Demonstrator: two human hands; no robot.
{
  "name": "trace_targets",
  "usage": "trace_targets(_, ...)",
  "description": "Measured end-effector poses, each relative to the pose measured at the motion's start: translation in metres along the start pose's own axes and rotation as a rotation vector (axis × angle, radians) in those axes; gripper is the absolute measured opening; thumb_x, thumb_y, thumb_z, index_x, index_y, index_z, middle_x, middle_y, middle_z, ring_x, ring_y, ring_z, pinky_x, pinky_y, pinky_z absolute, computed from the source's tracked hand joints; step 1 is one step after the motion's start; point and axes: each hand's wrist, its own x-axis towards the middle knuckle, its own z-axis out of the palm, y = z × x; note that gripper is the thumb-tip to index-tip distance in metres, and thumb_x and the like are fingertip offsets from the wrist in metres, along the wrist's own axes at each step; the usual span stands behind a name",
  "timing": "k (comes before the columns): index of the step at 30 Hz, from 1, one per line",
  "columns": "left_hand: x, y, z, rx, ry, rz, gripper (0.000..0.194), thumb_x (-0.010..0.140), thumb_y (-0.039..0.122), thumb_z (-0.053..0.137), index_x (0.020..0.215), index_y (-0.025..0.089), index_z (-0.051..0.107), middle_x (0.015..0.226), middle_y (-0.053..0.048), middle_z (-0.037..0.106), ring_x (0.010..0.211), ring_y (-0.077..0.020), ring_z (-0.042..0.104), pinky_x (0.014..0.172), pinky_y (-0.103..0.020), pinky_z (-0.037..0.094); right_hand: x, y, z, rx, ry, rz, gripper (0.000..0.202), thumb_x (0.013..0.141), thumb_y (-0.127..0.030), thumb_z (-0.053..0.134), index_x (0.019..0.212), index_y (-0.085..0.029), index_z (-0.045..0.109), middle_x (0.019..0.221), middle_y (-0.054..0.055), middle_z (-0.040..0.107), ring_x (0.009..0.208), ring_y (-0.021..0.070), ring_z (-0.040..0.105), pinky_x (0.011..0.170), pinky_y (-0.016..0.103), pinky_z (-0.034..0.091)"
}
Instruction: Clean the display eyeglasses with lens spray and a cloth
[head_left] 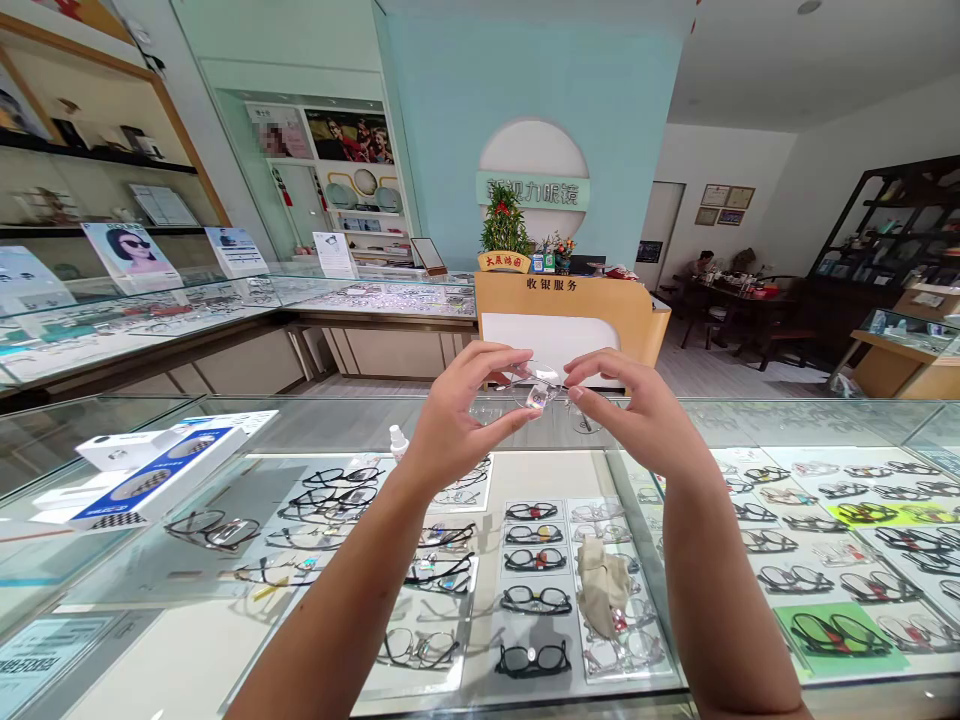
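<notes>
Above the glass display counter (551, 430), I hold up a pair of thin-framed eyeglasses (541, 384) with clear lenses and a small label on one lens. My left hand (457, 415) is closed on one side, its thumb below and fingers above. Thumb and fingertips of my right hand (637, 405) pinch the other side. Parts of the frame are hidden behind my fingers, and its thin outline is hard to follow. Below my hands lie dark-framed glasses (532, 600) in a column, with a crumpled beige cloth (604, 585) to their right.
A white spray bottle (398, 440) stands beyond my left forearm. Blue-and-white boxes (161, 475) sit on the counter at left. More glasses (840, 635) fill the right side, one pair on a green card. A wooden cashier desk (637, 320) stands ahead; a person (701, 265) sits far right.
</notes>
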Motion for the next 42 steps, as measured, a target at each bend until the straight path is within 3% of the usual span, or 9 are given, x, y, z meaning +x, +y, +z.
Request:
trace_targets(11, -0.001, 0.006, 0.0, -0.06, -0.064, -0.018, 0.064, 0.09, 0.031, 0.082, 0.149, 0.032, 0.059, 0.134, -0.012, 0.064, 0.119, -0.0253, 0.068, 0.099, -0.042, 0.061, -0.001, -0.003, -0.005, 0.182, -0.148, 0.087, 0.021, 0.1, -0.041, 0.065, 0.097, -0.025, 0.077, 0.105, 0.004, 0.08, 0.098, 0.0234, 0.072, 0.086, 0.038, 0.057)
trace_targets(14, -0.001, 0.015, 0.003, 0.105, 0.078, -0.002, 0.07, 0.086, 0.032, 0.084, 0.15, 0.03, 0.056, 0.14, -0.013, 0.061, 0.124, -0.0267, 0.063, 0.1, -0.043, 0.058, 0.0, -0.001, -0.002, 0.145, -0.058, 0.085, 0.022, 0.1, -0.042, 0.066, 0.094, -0.024, 0.076, 0.103, 0.004, 0.081, 0.096, 0.0235, 0.072, 0.084, 0.037, 0.056)
trace_targets(17, -0.004, 0.028, 0.011, 0.228, 0.311, -0.005, 0.034, 0.09, 0.029, 0.08, 0.122, 0.025, 0.073, 0.107, -0.006, 0.068, 0.096, -0.0199, 0.065, 0.085, -0.036, 0.056, 0.0, 0.0, 0.004, 0.097, 0.04, 0.068, 0.02, 0.1, -0.039, 0.066, 0.093, -0.023, 0.076, 0.102, 0.005, 0.081, 0.096, 0.0237, 0.073, 0.084, 0.037, 0.056)
trace_targets(19, -0.008, 0.037, 0.016, 0.184, 0.273, -0.082, 0.008, 0.095, 0.028, 0.073, 0.1, 0.023, 0.077, 0.081, -0.001, 0.064, 0.073, -0.0145, 0.057, 0.069, -0.03, 0.051, 0.0, -0.003, 0.011, 0.082, 0.094, 0.046, 0.017, 0.1, -0.036, 0.065, 0.094, -0.023, 0.075, 0.1, 0.004, 0.081, 0.096, 0.0235, 0.074, 0.087, 0.038, 0.056)
trace_targets(22, -0.011, 0.046, 0.025, 0.009, 0.1, -0.314, 0.019, 0.098, 0.037, 0.069, 0.095, 0.022, 0.081, 0.067, 0.002, 0.06, 0.059, -0.0118, 0.048, 0.056, -0.027, 0.04, -0.001, -0.01, 0.025, 0.051, 0.2, -0.022, 0.013, 0.1, -0.031, 0.065, 0.095, -0.023, 0.074, 0.101, 0.005, 0.081, 0.097, 0.0231, 0.074, 0.09, 0.038, 0.056)
trace_targets(27, -0.011, 0.048, 0.03, -0.22, 0.166, -0.603, 0.035, 0.092, 0.051, 0.074, 0.1, 0.018, 0.084, 0.065, 0.001, 0.056, 0.059, -0.0106, 0.039, 0.054, -0.026, 0.03, -0.004, -0.02, 0.05, -0.069, 0.319, -0.112, 0.011, 0.1, -0.022, 0.063, 0.098, -0.023, 0.074, 0.107, 0.007, 0.079, 0.1, 0.0239, 0.074, 0.088, 0.038, 0.056)
trace_targets(30, -0.019, 0.04, 0.026, -0.356, 0.195, -0.734, 0.039, 0.086, 0.055, 0.08, 0.098, 0.019, 0.084, 0.062, 0.003, 0.049, 0.056, -0.0097, 0.033, 0.052, -0.027, 0.024, -0.006, -0.024, 0.059, -0.137, 0.242, -0.098, 0.013, 0.099, -0.018, 0.063, 0.102, -0.022, 0.075, 0.108, 0.008, 0.079, 0.099, 0.0244, 0.074, 0.087, 0.038, 0.054)
trace_targets(36, -0.061, 0.021, -0.004, -0.371, 0.184, -0.922, 0.042, 0.078, 0.058, 0.083, 0.093, 0.018, 0.083, 0.06, 0.004, 0.046, 0.054, -0.0079, 0.027, 0.052, -0.026, 0.022, -0.014, -0.038, 0.074, -0.134, -0.136, 0.017, 0.018, 0.102, -0.031, 0.063, 0.111, -0.025, 0.077, 0.111, 0.005, 0.08, 0.1, 0.0239, 0.073, 0.083, 0.036, 0.05)
trace_targets(42, -0.094, -0.001, -0.042, -0.08, -0.072, -0.936, 0.044, 0.077, 0.06, 0.078, 0.084, 0.016, 0.079, 0.06, 0.002, 0.05, 0.056, -0.0109, 0.034, 0.054, -0.027, 0.024, -0.018, -0.021, 0.106, 0.05, -0.33, 0.169, 0.021, 0.096, -0.044, 0.067, 0.094, -0.024, 0.074, 0.097, 0.003, 0.079, 0.091, 0.0224, 0.07, 0.076, 0.033, 0.046)
